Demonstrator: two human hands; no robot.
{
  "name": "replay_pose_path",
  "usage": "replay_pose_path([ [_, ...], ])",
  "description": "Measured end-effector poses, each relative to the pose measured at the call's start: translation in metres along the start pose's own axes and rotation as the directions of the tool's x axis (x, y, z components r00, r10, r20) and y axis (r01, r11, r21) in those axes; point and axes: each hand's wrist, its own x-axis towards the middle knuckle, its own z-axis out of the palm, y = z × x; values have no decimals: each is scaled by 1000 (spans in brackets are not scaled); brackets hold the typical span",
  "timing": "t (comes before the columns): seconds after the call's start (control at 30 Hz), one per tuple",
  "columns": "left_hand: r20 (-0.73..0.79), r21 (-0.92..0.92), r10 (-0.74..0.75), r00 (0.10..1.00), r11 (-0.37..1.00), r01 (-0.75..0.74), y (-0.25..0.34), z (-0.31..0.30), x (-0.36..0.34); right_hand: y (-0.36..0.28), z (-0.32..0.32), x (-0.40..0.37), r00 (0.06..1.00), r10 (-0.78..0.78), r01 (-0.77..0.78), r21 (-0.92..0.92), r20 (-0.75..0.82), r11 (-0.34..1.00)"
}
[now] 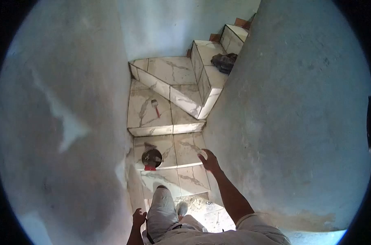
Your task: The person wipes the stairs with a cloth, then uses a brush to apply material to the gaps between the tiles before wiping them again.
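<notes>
My right hand (pixel 210 160) is stretched forward near the right wall, above the edge of a marble-patterned tiled step (pixel 188 149). Its thumb and fingers are curved and apart, with a pale patch showing between them that looks like tile. Down by my left thigh, my left hand (pixel 139 217) hangs with fingers loosely bent and apart, holding nothing visible. A dark round bowl (pixel 157 157) sits on the step ahead, with a tool inside it and a red piece (pixel 150 168) at its near side. One step higher lies a paintbrush (pixel 155 108) with a red handle.
Tiled stairs turn right and climb between a left plaster wall (pixel 71 81) and a right plaster wall (pixel 283 102). A dark bundled cloth (pixel 223 63) lies on an upper step. Below my legs, the floor (pixel 212 214) is brightly lit and looks littered with debris.
</notes>
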Motion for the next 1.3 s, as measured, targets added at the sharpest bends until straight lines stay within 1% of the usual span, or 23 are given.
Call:
replay_pose_path([
  [0.07,-57,-65,14,998,998,-17,0,-17,16,-26,1,13,978,-52,71,90,-203,993],
  [0.1,26,-104,1,1000,995,2,46,6,36,-20,-42,40,983,0,5,27,-182,1000],
  [0.13,17,-116,36,999,993,-34,65,1,54,-28,-49,52,967,8,-2,24,-256,1000],
  [0.17,-6,-111,79,997,991,-79,82,-22,81,-45,-51,71,941,13,1,40,-338,999],
  [0.23,27,-66,67,997,996,-65,118,-59,123,-63,-61,84,933,88,-67,71,-350,995],
  [0.3,-8,2,296,955,955,-296,158,-81,181,-73,-80,97,912,234,-188,165,-337,968],
  [0.37,-133,266,544,828,825,-499,196,-103,259,-86,-103,111,890,237,-167,204,-391,965],
  [0.47,-180,73,379,908,925,-372,379,-225,288,-123,-145,126,840,291,-196,246,-457,949],
  [0.57,-383,177,579,720,811,-558,511,-307,340,-147,-185,166,800,401,-213,414,-446,885],
  [0.63,-453,270,665,594,738,-619,602,-357,363,-157,-208,202,791,400,-87,562,-464,823],
  [0.67,-469,347,733,493,666,-660,645,-379,374,-182,-230,219,735,516,-108,674,-441,731],
  [0.7,-506,371,725,467,672,-641,689,-398,388,-208,-254,239,673,621,-114,773,-403,625],
  [0.73,-526,482,785,327,592,-646,731,-416,400,-212,-268,266,662,632,-116,778,-402,617],
  [0.8,-497,682,862,105,462,-568,811,-453,438,-210,-295,319,437,749,-101,800,-498,591],
  [0.83,-468,768,884,-6,403,-498,856,-471,450,-197,-305,348,419,761,-94,810,-495,578],
  [0.9,-390,881,891,-234,287,-376,943,-508,482,-161,-327,407,109,880,-75,879,-463,472],
  [0.93,-360,909,865,-349,241,-339,989,-528,495,-158,-342,422,-3,886,-150,876,-464,459],
  [0.97,-316,934,833,-454,190,-302,1029,-546,506,-153,-353,433,-24,894,-142,887,-447,440],
  [1.03,-214,975,794,-569,140,-171,1098,-577,523,-142,-370,444,-154,935,-64,947,-320,314],
  [1.07,-211,976,771,-601,134,-170,1126,-592,536,-144,-380,448,-177,957,-73,973,-230,220],
  [1.2,-163,984,721,-674,71,-162,1181,-617,553,-107,-385,471,-369,902,-68,974,-224,214],
  [1.27,-198,980,760,-619,141,-139,1174,-620,571,-99,-406,463,-275,961,-273,961,-42,-37],
  [1.3,-219,975,785,-579,163,-149,1168,-623,579,-96,-408,460,-316,949,-265,961,-8,-80],
])
